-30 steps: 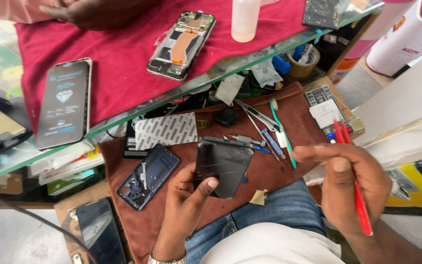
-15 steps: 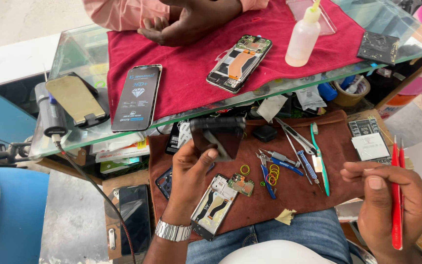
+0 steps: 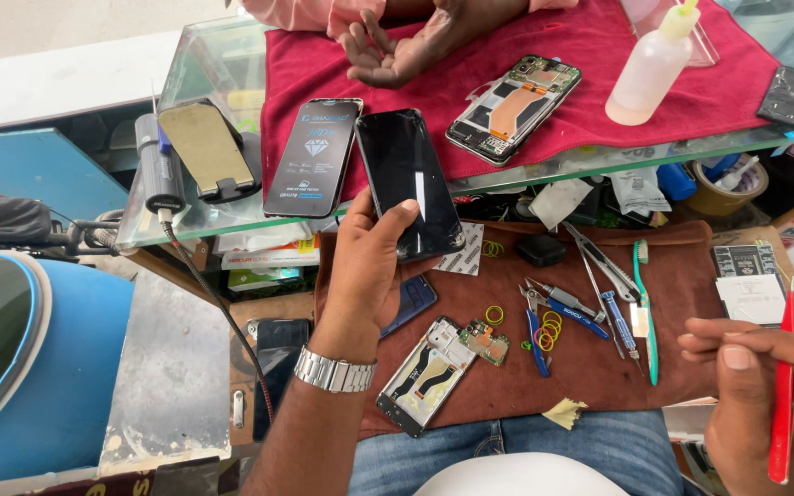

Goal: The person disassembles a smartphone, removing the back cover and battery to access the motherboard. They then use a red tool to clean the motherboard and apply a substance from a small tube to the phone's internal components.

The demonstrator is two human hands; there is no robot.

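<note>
My left hand grips a black phone screen panel by its lower end and holds it up against the edge of the glass counter. My right hand is at the lower right, closed around red tweezers that point downward. On the brown mat over my lap lie an opened phone frame, a small circuit board, yellow rubber rings, blue pliers and a green toothbrush.
Another person's hand rests on the red cloth on the counter, next to an opened phone, a dark phone box and a squeeze bottle. A blue drum stands at the left.
My left hand has lifted the black screen panel up and forward to the counter edge. My right hand with the tweezers stayed low at the right. The view shifted left.
</note>
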